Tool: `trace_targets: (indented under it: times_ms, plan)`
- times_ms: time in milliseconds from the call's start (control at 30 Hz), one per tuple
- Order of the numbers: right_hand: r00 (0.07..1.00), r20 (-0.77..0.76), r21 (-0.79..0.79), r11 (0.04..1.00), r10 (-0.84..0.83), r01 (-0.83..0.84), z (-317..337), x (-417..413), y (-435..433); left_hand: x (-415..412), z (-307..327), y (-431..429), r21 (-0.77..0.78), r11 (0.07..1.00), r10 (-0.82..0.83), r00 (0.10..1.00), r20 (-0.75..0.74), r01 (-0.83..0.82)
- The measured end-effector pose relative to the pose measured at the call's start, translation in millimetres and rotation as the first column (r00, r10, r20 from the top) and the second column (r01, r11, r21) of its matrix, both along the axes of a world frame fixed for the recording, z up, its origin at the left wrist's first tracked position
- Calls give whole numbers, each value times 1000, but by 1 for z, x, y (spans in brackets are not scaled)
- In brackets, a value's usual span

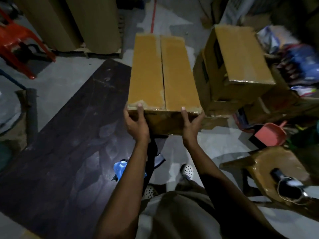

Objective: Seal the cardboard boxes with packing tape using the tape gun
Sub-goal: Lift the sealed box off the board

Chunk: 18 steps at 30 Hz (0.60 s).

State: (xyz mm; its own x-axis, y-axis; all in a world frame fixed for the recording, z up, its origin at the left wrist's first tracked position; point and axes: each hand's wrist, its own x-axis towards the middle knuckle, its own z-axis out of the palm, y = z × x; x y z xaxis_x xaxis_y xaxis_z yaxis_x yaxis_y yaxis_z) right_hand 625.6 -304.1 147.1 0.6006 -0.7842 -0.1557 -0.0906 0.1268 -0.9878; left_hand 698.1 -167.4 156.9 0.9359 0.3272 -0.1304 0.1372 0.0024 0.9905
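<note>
The box [164, 73] sits in the middle, above the floor [215, 145], with the left hand [136, 125] at its near left corner and the right hand [190, 125] at its near right corner. Just right of it, stacked boxes [241, 57] stand one on another. Left of it a board [69, 135] lies on the floor, and the tape gun [120, 168] rests on the board's near right part. Upright rolls [69, 23] stand behind, a chair [15, 42] far left. A stool [269, 169] stands near right, a scoop [271, 133] behind it.
</note>
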Motion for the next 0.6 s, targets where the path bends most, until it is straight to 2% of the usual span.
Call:
trace_targets:
  times_ms: [100, 200, 433, 600]
  plan:
    - [994, -7, 33, 993, -111, 111, 26, 15, -22, 10, 28, -30, -59, 994, 95, 988, 118, -89]
    - [985, 11, 45, 984, -174, 173, 50, 15, -52, 13, 59, -65, -88, 993, 101, 969, 226, -83]
    - [950, 203, 116, 969, -239, 219, 113, 9, -139, 6, 124, -145, -120, 992, 0, 935, 356, 46]
    - [865, 335, 190, 926, -374, 326, 148, 18, -226, 13, 156, -231, -44, 986, -130, 907, 400, 161]
